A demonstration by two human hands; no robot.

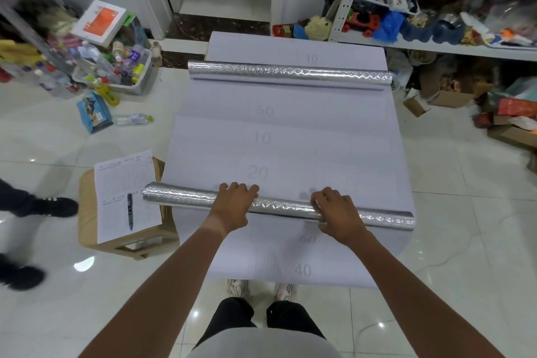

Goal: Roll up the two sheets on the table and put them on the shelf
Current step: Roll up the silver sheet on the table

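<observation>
Two sheets with white, number-printed faces and silver foil backs lie spread over the table. The near sheet is partly rolled into a silver tube that runs across the table close to me. My left hand rests palm down on the tube left of its middle, fingers curled over the top. My right hand grips the tube further right, the thumb tucked under its near side. At the far end a second silver roll lies across the other sheet, untouched. Unrolled white sheet stretches between the two rolls.
A white metal shelf crowded with toys and bags stands at the back right. A wooden stool with a printed paper and a pen sits left of the table. Bottles in a bin, boxes and another person's shoes lie on the floor.
</observation>
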